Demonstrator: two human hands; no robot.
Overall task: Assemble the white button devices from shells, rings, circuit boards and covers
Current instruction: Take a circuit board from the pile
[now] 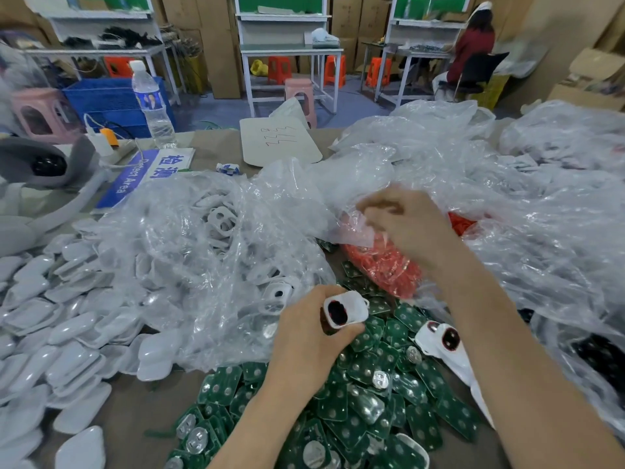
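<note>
Bench stock, 1 station. Left hand [304, 340] – fingers and thumb curled round 1 white plastic shell [351, 308] whose round opening is edged dark red, held just above the heap of green rectangular circuit boards [355, 401]. Right hand [406, 228] – blurred, at the mouth of the clear plastic bag of red rings [382, 269]; whether it grips anything cannot be told. 1 second white shell with red-edged openings [439, 336] lies on the circuit boards, just beside the right forearm. Crumpled clear plastic bag of white shells [216, 231] sits left of the red rings. Pile of white rounded plastic covers [67, 333] spreads over the left of the brown bench [135, 411]. At the far edge: 1 clear plastic water bottle [152, 103] and 1 blue-and-white sign [142, 174] reading "Defect Area".
</note>
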